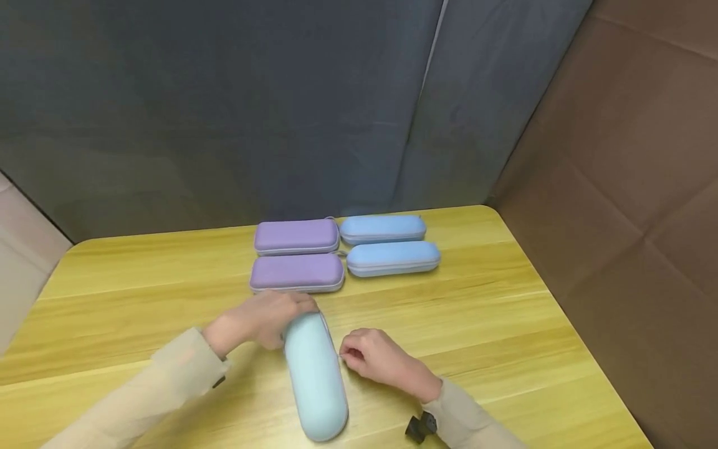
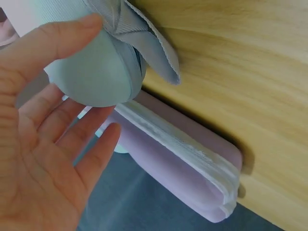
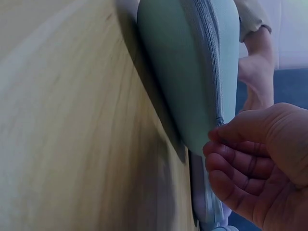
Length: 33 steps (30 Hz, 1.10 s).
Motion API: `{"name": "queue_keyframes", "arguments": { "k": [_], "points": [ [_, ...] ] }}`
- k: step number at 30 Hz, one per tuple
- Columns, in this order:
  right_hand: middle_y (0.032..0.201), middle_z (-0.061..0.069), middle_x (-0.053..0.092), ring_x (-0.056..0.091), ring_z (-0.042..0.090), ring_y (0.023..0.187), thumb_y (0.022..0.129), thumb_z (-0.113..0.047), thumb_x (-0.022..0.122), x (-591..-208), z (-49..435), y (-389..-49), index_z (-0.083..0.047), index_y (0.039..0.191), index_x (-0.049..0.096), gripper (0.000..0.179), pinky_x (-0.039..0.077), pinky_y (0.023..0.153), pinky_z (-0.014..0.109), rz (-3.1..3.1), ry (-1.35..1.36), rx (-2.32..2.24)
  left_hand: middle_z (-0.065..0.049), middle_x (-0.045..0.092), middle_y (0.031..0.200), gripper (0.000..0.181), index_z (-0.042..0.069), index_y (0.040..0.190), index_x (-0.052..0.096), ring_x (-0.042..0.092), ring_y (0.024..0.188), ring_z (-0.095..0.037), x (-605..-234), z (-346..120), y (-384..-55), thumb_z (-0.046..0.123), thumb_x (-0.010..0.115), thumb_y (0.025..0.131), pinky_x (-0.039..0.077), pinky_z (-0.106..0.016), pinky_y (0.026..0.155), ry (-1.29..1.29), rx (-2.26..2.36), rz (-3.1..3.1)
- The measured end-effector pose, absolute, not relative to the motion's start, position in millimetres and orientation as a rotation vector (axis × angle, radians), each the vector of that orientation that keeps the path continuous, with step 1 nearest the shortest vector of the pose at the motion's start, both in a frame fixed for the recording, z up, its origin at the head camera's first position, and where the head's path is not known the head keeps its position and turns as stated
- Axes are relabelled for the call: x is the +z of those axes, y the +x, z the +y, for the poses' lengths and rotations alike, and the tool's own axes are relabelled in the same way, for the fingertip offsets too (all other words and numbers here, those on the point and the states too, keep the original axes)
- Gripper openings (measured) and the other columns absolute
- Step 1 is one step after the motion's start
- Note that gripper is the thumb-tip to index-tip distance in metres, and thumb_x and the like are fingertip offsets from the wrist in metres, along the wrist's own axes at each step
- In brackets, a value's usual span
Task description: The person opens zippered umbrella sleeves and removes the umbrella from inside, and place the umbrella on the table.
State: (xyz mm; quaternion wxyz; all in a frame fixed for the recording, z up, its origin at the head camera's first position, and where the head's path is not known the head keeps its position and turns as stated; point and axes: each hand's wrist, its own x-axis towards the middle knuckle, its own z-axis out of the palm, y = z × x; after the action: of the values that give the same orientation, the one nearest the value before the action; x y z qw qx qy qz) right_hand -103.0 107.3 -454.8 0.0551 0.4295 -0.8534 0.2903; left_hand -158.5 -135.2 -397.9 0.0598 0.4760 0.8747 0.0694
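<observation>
A mint green zippered case (image 1: 315,380) lies lengthwise near the front of the table. At its far end my left hand (image 1: 269,318) grips it; the left wrist view shows the thumb on one side of the rounded end and the fingers on the other. A grey fabric flap (image 2: 156,53) sticks out beside that end. My right hand (image 1: 381,355) is at the case's right side, pinching the small zipper pull (image 3: 220,121) between thumb and index finger. In the right wrist view the grey zipper (image 3: 210,57) runs along the case's side.
Two purple cases (image 1: 297,272) lie one behind the other beyond the left hand. Two blue cases (image 1: 392,257) are in line to their right. The wooden table (image 1: 505,349) meets a dark curtain (image 1: 224,112) at the back and a brown one (image 1: 634,206) on the right.
</observation>
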Motion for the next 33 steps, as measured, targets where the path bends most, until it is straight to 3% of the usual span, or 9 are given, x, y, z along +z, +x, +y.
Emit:
{"name": "queue_keyframes", "arguments": {
  "k": [4,14,21,33],
  "points": [
    [0.072,-0.003,0.062,0.051,0.002,0.064,0.081,-0.002,0.066,-453.4,106.8,-104.0,-0.009,0.078,0.066,0.008,0.041,0.061,0.007,-2.591,1.316,0.878,-0.005,0.059,0.113,0.068,0.014,0.119,0.062,0.058,0.098,-0.024,-399.7,-139.1,-155.5,0.007,0.083,0.055,0.051,-0.041,0.079,1.479,0.207,2.639],
    [0.071,-0.005,0.057,0.045,0.001,0.063,0.083,-0.005,0.065,-445.7,127.2,-99.1,-0.011,0.075,0.065,0.009,0.038,0.058,0.008,-2.633,1.354,0.824,0.0,0.062,0.092,0.061,0.015,0.095,0.062,0.058,0.082,-0.018,-399.9,-147.9,-151.4,0.026,0.089,0.042,0.052,-0.036,0.069,1.456,0.215,2.723],
    [0.075,-0.005,0.061,0.048,0.0,0.065,0.085,-0.004,0.064,-445.6,153.0,-100.9,-0.011,0.077,0.066,0.01,0.042,0.06,0.01,-2.714,1.281,0.888,0.003,0.056,0.08,0.058,0.015,0.093,0.059,0.054,0.07,-0.013,-405.5,-155.1,-142.2,0.031,0.086,0.044,0.048,-0.03,0.058,1.328,0.282,2.803],
    [0.078,-0.002,0.064,0.053,0.004,0.069,0.085,-0.005,0.065,-446.2,170.2,-102.4,-0.009,0.081,0.067,0.006,0.048,0.064,0.017,-2.776,1.199,0.814,0.004,0.051,0.076,0.052,0.015,0.088,0.058,0.05,0.064,-0.011,-410.8,-155.9,-131.7,0.032,0.084,0.046,0.045,-0.027,0.052,1.184,0.383,2.897]
  ]
}}
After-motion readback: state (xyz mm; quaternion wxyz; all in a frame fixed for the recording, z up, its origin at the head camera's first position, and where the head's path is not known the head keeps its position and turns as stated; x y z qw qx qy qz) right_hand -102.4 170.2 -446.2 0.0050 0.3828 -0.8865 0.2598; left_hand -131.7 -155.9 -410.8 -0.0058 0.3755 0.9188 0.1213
